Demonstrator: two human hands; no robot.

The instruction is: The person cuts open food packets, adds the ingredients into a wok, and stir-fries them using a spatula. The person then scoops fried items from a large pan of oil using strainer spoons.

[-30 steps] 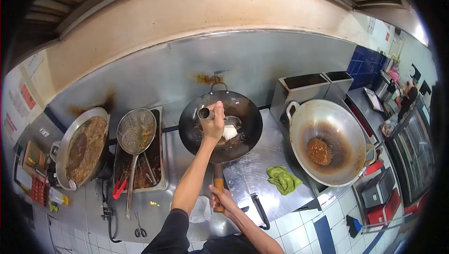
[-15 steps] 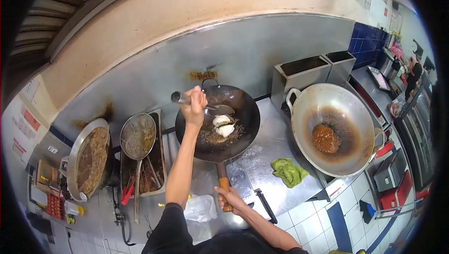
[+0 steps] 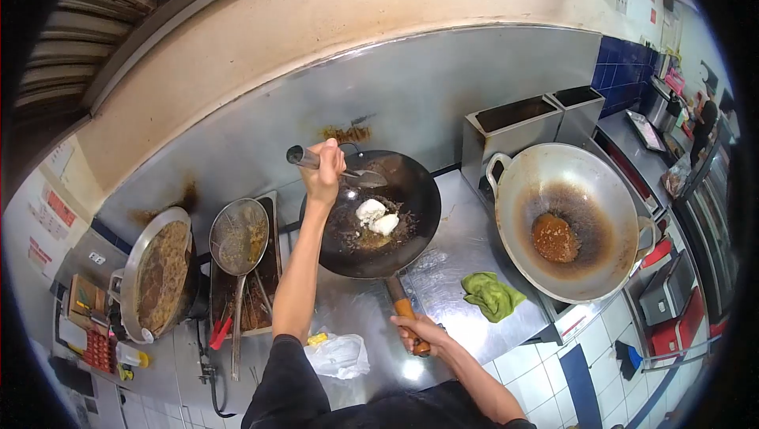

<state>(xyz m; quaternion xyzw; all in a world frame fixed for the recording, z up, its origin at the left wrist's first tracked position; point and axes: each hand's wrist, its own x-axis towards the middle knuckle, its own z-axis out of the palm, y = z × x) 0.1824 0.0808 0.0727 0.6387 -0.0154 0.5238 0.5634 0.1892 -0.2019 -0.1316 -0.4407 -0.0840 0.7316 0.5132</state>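
Note:
My left hand [image 3: 322, 176] is closed round the thick metal handle of a wok spatula [image 3: 368, 179], whose head is inside the dark wok [image 3: 423, 219], behind the food. Two white clumps [image 3: 378, 217], which look like cooked rice, lie among dark brown bits and oil in the wok's middle. Lower down, my right hand [image 3: 419, 334] wraps round the wok's wooden handle [image 3: 405, 307]. The wok tilts slightly toward me.
A large two-handled pan [image 3: 518, 227] with reddish-brown sauce stands to the right, near a green cloth [image 3: 492, 296]. On the left are a strainer [image 3: 239, 236] over a tray and a pot [image 3: 134, 279] of brown liquid. A plastic bag [image 3: 340, 356] lies in front.
The wok has shifted slightly, its handle swinging to the right with my right hand. The white clumps have moved apart a little, and the spatula head sits farther back from them.

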